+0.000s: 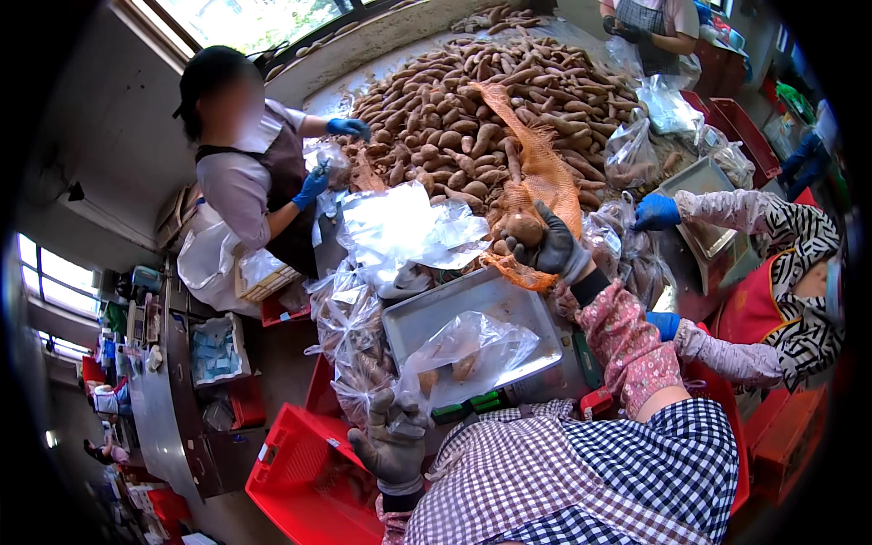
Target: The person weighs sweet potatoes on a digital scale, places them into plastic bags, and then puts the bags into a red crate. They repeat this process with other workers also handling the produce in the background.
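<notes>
My right hand, in a dark grey work glove, holds a round brown sweet potato between thumb and fingers. Orange mesh netting lies around it, at the front edge of a big heap of sweet potatoes. My left hand, gloved alike, is palm up beside the red crate; clear plastic glints at its fingers, and its hold is unclear. Between my hands, a clear plastic bag with a few brown pieces inside lies on a metal weighing tray.
Filled clear bags stand left of the tray, with white plastic sheets behind. A red crate is at lower left. One co-worker in blue gloves stands left, another right, near a second scale; a third person stands beyond.
</notes>
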The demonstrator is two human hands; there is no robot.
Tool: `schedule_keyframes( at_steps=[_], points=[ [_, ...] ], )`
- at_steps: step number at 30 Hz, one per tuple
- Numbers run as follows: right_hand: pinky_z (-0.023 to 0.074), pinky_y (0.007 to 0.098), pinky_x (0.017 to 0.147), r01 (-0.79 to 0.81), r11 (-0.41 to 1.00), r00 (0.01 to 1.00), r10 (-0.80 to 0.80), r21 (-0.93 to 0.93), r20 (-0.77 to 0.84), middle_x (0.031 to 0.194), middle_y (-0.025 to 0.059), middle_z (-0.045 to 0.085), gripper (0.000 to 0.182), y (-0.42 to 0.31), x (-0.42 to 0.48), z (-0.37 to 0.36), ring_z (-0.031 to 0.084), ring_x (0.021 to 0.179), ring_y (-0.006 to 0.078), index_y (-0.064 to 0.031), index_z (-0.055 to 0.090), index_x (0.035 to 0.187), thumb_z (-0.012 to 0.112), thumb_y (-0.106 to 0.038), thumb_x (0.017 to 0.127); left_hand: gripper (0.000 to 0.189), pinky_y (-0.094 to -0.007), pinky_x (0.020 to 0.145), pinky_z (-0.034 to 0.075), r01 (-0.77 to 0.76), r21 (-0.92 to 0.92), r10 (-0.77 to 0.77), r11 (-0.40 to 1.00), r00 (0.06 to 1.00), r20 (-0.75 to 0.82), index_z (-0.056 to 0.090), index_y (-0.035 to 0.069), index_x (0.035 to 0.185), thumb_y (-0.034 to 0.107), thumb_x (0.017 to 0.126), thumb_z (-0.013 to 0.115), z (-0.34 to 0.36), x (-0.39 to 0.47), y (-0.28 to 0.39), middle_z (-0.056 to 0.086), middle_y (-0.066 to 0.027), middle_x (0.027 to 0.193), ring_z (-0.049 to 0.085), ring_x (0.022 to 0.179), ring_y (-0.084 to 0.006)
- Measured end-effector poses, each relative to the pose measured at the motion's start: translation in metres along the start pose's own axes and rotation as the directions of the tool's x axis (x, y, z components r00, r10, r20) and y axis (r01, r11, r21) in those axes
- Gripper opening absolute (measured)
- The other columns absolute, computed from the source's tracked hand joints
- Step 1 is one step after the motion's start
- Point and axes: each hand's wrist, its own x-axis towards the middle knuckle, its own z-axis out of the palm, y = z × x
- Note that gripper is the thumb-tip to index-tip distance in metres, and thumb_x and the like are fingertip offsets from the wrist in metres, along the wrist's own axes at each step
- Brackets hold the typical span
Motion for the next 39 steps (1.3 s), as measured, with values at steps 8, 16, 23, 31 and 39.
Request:
schedule_keyframes(
  at_steps=[8, 16, 23, 31, 39],
  points=[
    [0.0517, 0.024, 0.078, 0.365, 0.751, 0.899, -0.439, -0.55, -0.003, 0.099, 0.003, 0.061, 0.035, -0.015, -0.016, -0.022, 0.059, 0.089, 0.0103, -0.0043, 0.056, 0.115, 0.071, -0.014, 0.084, 0.075, -0.04, 0.083, 0.048, -0.004, 0.073, 0.002, 0.997, 1.0, 0.021, 0.05, 0.004, 0.132, 0.064, 0.086, 0.05, 0.005, 0.002, 0.001, 0.055, -0.0184, 0.126, 0.059, 0.097, -0.0276],
    [0.0504, 0.0288, 0.084, 0.26, 0.283, 0.958, -0.194, -0.923, 0.21, 0.109, 0.0085, 0.06, 0.051, 0.05, -0.077, 0.122, 0.06, 0.1, 0.0177, -0.0057, 0.054, 0.124, 0.069, -0.033, 0.083, 0.081, -0.0388, 0.078, 0.056, -0.02, 0.213, -0.002, 0.977, 0.995, 0.099, 0.032, 0.003, 0.142, 0.059, 0.087, 0.054, 0.015, 0.036, 0.013, 0.033, -0.0196, 0.146, 0.06, 0.108, -0.0349],
    [0.0452, 0.0434, 0.087, 0.401, -0.48, 0.913, 0.146, -0.78, 0.38, 0.105, 0.017, 0.059, 0.038, 0.199, -0.003, 0.055, 0.057, 0.1, 0.0346, -0.0086, 0.06, 0.109, 0.068, -0.029, 0.078, 0.082, -0.0406, 0.08, 0.054, 0.064, 0.16, -0.086, 0.985, 0.986, 0.14, 0.035, 0.002, 0.141, 0.059, 0.086, 0.057, 0.032, 0.047, -0.009, 0.035, -0.0229, 0.145, 0.058, 0.109, -0.0353],
    [0.0494, 0.0341, 0.084, 0.584, -0.428, 0.801, 0.168, -0.69, 0.574, 0.111, 0.0129, 0.062, 0.031, 0.151, -0.014, 0.074, 0.062, 0.097, 0.0215, -0.0054, 0.06, 0.111, 0.066, -0.016, 0.083, 0.075, -0.0407, 0.079, 0.051, 0.004, 0.087, -0.002, 0.996, 1.0, -0.025, 0.041, 0.006, 0.138, 0.057, 0.086, 0.057, 0.017, 0.027, 0.012, 0.041, -0.0192, 0.144, 0.059, 0.102, -0.03],
    [0.048, 0.0367, 0.09, -0.158, -0.316, 0.802, -0.594, -0.935, 0.066, 0.109, 0.0169, 0.061, 0.036, 0.007, 0.07, 0.002, 0.061, 0.101, 0.0317, -0.006, 0.062, 0.109, 0.065, -0.032, 0.085, 0.078, -0.0412, 0.079, 0.053, 0.027, 0.151, -0.023, 0.988, 0.999, -0.028, 0.043, 0.003, 0.135, 0.061, 0.085, 0.055, 0.019, 0.029, 0.001, 0.044, -0.0226, 0.139, 0.062, 0.097, -0.0305]
  ],
)
